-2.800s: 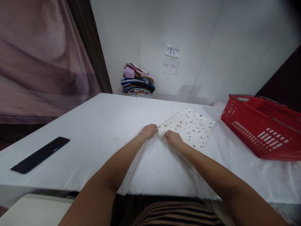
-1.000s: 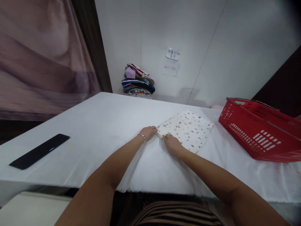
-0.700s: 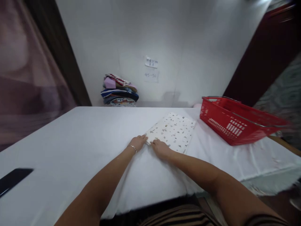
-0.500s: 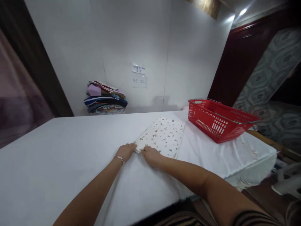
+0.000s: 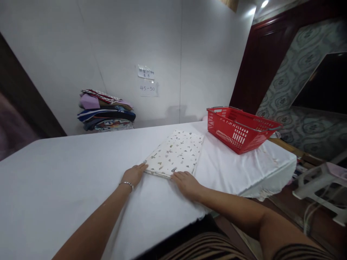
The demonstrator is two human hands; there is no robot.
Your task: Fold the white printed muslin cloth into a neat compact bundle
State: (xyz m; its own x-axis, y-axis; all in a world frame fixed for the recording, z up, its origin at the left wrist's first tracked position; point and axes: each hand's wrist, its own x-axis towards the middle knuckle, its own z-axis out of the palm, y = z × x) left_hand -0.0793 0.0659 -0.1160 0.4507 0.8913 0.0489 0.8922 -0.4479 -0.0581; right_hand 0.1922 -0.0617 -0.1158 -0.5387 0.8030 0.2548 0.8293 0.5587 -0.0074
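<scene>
White cloth is covering the table (image 5: 67, 169) where both hands are resting, and a plain white wall is standing behind it. Between the hands, a folded patterned cloth (image 5: 176, 153) is lying flat, stretching away from the fingertips toward the wall. The left hand (image 5: 133, 174), with a bracelet (image 5: 127, 184) at its wrist, is lying palm down with fingers extended, touching the near left corner of that cloth. The right hand (image 5: 187, 183) is lying open and flat as well, its fingertips touching the near right edge; neither hand is gripping anything. Beyond the right hand, well apart, a red basket (image 5: 238, 128) is sitting on the table. Far past the left hand, a stack of folded clothes (image 5: 104, 112) is leaning against the wall, beside two paper notes (image 5: 146, 81).
</scene>
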